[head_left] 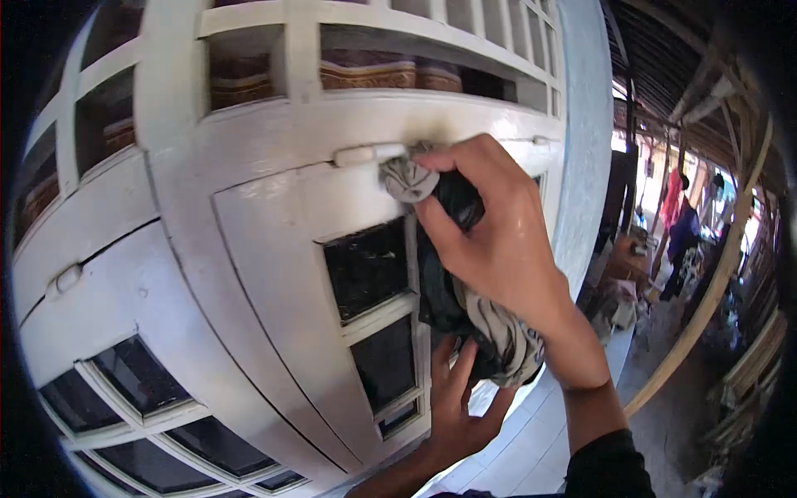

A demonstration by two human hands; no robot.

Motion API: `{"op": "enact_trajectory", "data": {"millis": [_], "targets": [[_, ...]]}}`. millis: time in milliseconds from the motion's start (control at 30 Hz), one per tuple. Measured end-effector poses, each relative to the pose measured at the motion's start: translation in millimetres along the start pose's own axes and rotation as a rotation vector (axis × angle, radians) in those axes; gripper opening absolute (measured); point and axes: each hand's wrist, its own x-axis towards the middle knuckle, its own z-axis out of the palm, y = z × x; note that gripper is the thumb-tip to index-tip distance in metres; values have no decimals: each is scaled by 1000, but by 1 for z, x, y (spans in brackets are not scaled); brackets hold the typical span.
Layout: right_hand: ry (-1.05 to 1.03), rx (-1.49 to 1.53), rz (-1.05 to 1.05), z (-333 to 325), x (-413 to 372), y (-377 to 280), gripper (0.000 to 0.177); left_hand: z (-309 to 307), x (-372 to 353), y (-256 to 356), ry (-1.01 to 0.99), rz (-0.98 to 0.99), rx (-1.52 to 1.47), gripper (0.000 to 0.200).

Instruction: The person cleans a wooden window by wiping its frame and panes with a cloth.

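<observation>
A bunched grey and black cloth (506,336) hangs in front of a white panelled door (274,216). My right hand (498,216) pinches its upper end, a grey wad, between thumb and fingers, close to the white hinge (365,155) on the door's top edge. Lower down, my left hand (465,402) is under the cloth's hanging part with its fingers apart; the cloth hides some fingertips, and whether they grip it is unclear. A dark smudge (427,124) marks the white frame just above the right hand.
Barred openings with patterned curtains (365,73) run above the door. Dark glass panes (369,270) sit in it. A light blue wall edge (585,124) stands at the right, then a slanting wooden pole (714,290), hanging clothes and piled items. Pale floor tiles (531,432) lie below.
</observation>
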Motion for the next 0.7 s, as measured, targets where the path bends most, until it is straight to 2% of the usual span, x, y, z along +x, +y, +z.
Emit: {"op": "enact_trajectory", "data": {"millis": [33,133,167,267,300,333,400,500,567,600,667,700], "targets": [[19,2,-3,-2,-1,8,27,-2,1,-3,-36,15,112,74],[145,-96,-50,-9,-6,46,25,2,14,4,-96,-70,-6,71],[167,-101,6,-10,-7,51,26,1,16,4,-129,-137,31,78],[166,-144,61,-4,-10,42,28,5,11,1,-34,-181,-48,67],[128,-170,35,-3,-10,35,29,5,7,-1,-23,-206,8,67],[143,-149,-2,1,-10,28,31,11,-3,-19,65,-134,-94,69],[74,-72,2,-2,-10,9,27,17,-15,-31,97,-16,-117,72],[150,68,-92,9,-13,17,18,20,-9,-25,82,-76,-113,78],[161,27,-47,4,-15,31,17,24,1,-16,77,-150,-117,80],[162,17,-24,1,-15,38,16,22,-2,-23,87,-278,-124,79],[268,-114,-2,-7,-16,65,18,20,8,-24,-11,-342,-119,77],[292,-181,83,-11,-18,75,19,21,19,-12,-40,-355,-58,76]]}}
